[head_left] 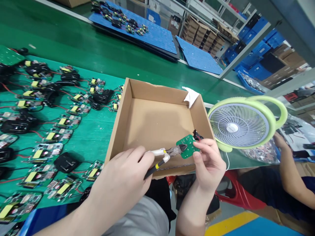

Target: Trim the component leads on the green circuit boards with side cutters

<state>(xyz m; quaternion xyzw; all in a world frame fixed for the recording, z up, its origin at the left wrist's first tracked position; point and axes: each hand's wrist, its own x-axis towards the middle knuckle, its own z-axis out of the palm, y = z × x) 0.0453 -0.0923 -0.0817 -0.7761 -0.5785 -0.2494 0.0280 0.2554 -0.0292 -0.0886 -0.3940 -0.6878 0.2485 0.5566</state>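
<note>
My left hand is wrapped round the handles of wire cutters, whose grips carry white and yellow wrapping. The cutter jaws lie against the face of a green circuit board. Between thumb and fingers, my right hand pinches the right edge of that board. A small black part with a bit of red sticks out at the board's top right corner. Both hands are over the near side of a shallow cardboard box. Whether the jaws have a lead between them is too small to tell.
Many circuit boards with black speakers and red wires cover the green mat at left. A green fan stands right of the box, a white scrap on its corner. Behind are blue sheets. Another person's arm is at right.
</note>
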